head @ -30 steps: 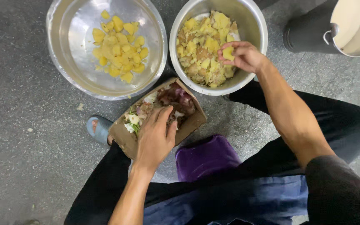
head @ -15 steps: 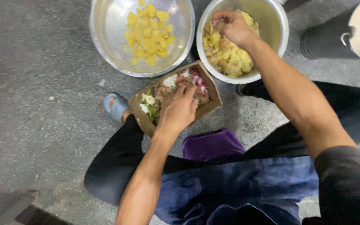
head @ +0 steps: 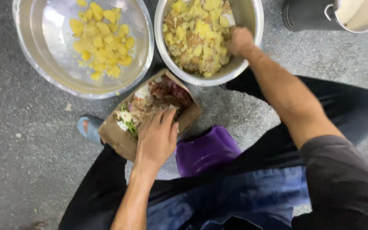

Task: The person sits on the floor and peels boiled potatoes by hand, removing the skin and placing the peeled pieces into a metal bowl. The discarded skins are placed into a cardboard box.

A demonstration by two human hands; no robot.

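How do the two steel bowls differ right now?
The left bowl is wider and shallower, holding a thin scatter of clean yellow chunks; the right bowl is deeper and heaped with a mix of yellow and brownish pieces. The right hand is in the right bowl; no hand touches the left bowl. Both are shiny metal on the floor.

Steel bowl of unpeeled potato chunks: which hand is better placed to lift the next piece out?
Right. The right hand is already inside the steel bowl, down among the potato chunks. The left hand rests on the cardboard tray of scraps, apart from that bowl.
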